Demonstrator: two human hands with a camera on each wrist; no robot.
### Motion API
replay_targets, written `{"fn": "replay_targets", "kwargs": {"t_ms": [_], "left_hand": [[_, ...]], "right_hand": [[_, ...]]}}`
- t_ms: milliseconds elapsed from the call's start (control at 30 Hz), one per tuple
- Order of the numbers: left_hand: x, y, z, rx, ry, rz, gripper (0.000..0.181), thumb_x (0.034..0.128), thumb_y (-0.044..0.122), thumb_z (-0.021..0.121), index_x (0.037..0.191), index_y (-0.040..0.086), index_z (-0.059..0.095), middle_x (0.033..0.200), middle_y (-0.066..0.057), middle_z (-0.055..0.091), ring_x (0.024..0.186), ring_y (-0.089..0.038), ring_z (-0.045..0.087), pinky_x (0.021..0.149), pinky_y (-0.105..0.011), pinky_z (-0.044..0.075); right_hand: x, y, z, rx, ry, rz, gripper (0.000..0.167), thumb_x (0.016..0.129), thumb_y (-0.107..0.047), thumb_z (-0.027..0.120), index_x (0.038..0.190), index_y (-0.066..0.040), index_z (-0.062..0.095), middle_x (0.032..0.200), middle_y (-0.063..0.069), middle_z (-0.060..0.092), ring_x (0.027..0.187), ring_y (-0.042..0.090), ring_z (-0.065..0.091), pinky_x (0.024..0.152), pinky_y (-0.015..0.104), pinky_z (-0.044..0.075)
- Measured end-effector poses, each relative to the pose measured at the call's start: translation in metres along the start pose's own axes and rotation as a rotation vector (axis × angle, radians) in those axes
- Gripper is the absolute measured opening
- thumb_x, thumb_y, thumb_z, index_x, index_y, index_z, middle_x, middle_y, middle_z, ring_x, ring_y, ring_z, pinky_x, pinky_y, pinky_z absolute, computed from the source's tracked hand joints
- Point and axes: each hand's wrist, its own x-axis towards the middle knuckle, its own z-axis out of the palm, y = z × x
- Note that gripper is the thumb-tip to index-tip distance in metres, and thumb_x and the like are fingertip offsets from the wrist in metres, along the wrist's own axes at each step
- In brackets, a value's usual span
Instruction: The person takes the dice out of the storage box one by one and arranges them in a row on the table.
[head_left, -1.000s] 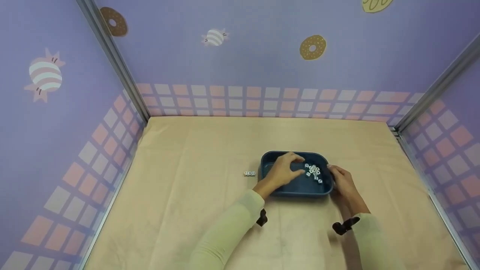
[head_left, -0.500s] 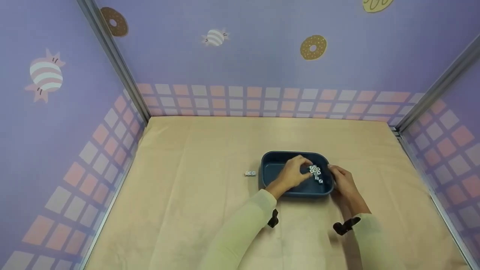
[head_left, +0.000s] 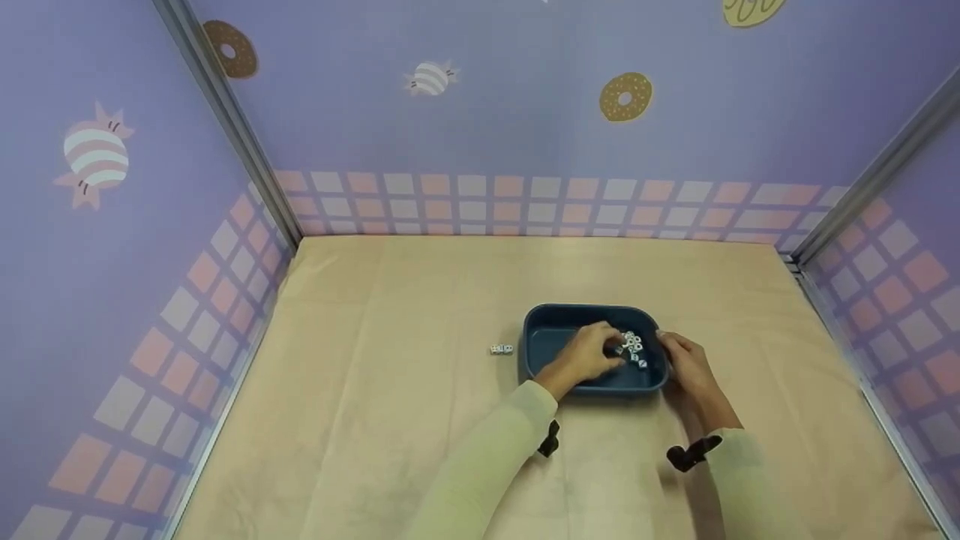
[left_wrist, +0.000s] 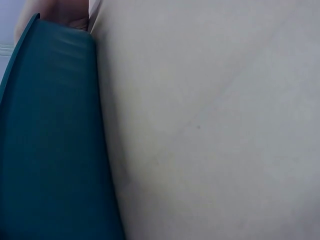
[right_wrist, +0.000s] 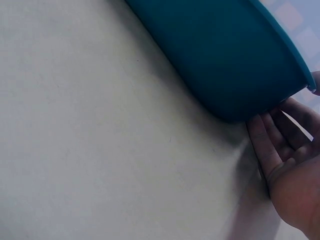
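A deep blue rectangular tray (head_left: 551, 337) sits on the cloth-covered table, with several white dice (head_left: 635, 343) clustered toward its right end. My left hand (head_left: 589, 354) reaches over the near rim into the tray. Its curved fingers and thumb stand apart beside the dice, and one die (head_left: 619, 349) shows between them. My right hand (head_left: 688, 365) holds the tray's right end. In the right wrist view, that hand's fingers (right_wrist: 262, 142) lie low against the tray wall (right_wrist: 225, 60), and the thumb is at the rim. The left wrist view shows mostly the tray's outer wall (left_wrist: 55, 130).
A short row of dice (head_left: 501, 349) lies on the table just left of the tray. Beige cloth (head_left: 405, 315) covers the table. Purple patterned walls (head_left: 517, 112) enclose the back and both sides, with metal posts (head_left: 240, 127) at the corners.
My left hand has moved right inside the tray toward the dice, and the gap between its fingers and thumb has narrowed. The right hand has stayed at the tray's right end.
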Motion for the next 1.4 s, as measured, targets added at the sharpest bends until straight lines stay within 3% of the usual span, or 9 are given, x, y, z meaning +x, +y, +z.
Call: {"fn": "replay_targets", "kwargs": {"t_ms": [367,633,1167,1400], "left_hand": [[0.0014,-0.001,0.0001,0.0,0.006,-0.002,0.028,0.0917,0.023,0.087,0.117,0.016,0.079,0.108,0.006,0.064,0.1,-0.003,0.062,0.091,-0.015,0.05],[0.0022,-0.0016,-0.0001,-0.019,0.009,-0.052,0.034,0.0938,0.022,0.084,0.126,0.015,0.075,0.114,0.002,0.064,0.105,-0.009,0.063,0.09,-0.017,0.05],[0.0025,-0.0004,0.001,0.091,-0.036,-0.061,0.016,0.0944,0.017,0.083,0.11,0.019,0.08,0.103,0.008,0.064,0.094,-0.003,0.06,0.083,-0.015,0.05],[0.0028,-0.0008,0.0015,0.092,-0.04,-0.064,0.012,0.0959,0.017,0.081,0.108,0.018,0.079,0.1,0.008,0.064,0.089,-0.004,0.059,0.079,-0.017,0.05]], "right_hand": [[-0.0013,-0.0009,0.0003,-0.005,0.009,-0.021,0.069,0.109,-0.05,0.054,0.153,0.003,0.05,0.161,0.022,0.044,0.154,0.032,0.035,0.128,0.042,0.023],[-0.0002,-0.0004,0.0008,-0.024,0.019,-0.02,0.068,0.11,-0.048,0.053,0.153,0.003,0.05,0.161,0.022,0.044,0.155,0.033,0.034,0.129,0.043,0.022],[0.0025,0.0002,0.0007,-0.005,0.02,-0.004,0.064,0.11,-0.048,0.053,0.15,0.003,0.054,0.155,0.019,0.051,0.146,0.026,0.043,0.127,0.041,0.026],[0.0002,-0.0004,0.0017,0.023,0.01,-0.024,0.066,0.11,-0.047,0.053,0.153,0.004,0.05,0.159,0.023,0.046,0.151,0.03,0.039,0.128,0.041,0.025]]}}
